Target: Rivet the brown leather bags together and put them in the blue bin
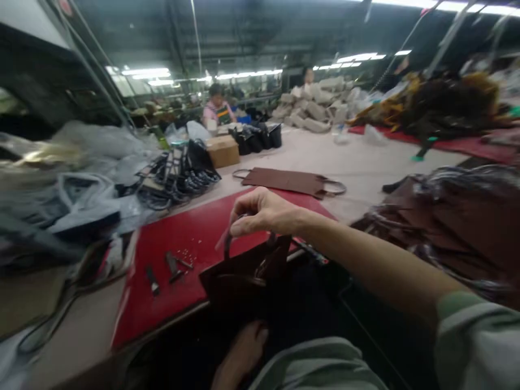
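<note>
My right hand [262,212] is closed in a pinch on the handle of a dark brown bag [244,279], which hangs at the near edge of a red mat [170,271]. My left hand [241,355] is low below the table edge, under the bag; it is in shadow and its fingers do not show clearly. Small metal tools [170,268] and tiny rivets [187,253] lie on the mat left of the bag.
A flat brown bag piece with handles [290,181] lies beyond the mat. Stacked brown pieces [459,227] are at right, black straps [174,176] and plastic wrap [81,179] at left, a cardboard box [222,150] farther back. A seated person [218,111] works at the far end.
</note>
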`<action>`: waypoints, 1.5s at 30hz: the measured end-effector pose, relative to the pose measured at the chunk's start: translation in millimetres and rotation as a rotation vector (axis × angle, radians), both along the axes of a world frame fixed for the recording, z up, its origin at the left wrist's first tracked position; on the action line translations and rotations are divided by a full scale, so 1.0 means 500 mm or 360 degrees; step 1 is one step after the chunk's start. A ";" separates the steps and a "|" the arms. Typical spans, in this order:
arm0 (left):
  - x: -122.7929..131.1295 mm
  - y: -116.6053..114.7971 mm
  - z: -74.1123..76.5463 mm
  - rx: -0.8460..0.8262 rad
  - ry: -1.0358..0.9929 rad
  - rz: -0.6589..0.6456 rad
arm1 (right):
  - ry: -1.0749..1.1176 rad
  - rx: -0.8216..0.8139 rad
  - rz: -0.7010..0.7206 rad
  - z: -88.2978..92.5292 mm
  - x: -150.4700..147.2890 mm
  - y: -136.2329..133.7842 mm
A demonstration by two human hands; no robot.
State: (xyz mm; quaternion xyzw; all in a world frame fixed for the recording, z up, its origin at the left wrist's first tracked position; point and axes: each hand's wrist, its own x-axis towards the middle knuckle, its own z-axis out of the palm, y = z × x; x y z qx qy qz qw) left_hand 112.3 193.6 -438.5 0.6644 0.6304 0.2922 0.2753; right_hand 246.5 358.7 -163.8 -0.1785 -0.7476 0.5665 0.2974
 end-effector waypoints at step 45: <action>-0.127 0.156 0.090 0.0272 0.1062 0.0007 | -0.0789 0.0651 -0.0938 -0.434 -0.189 0.240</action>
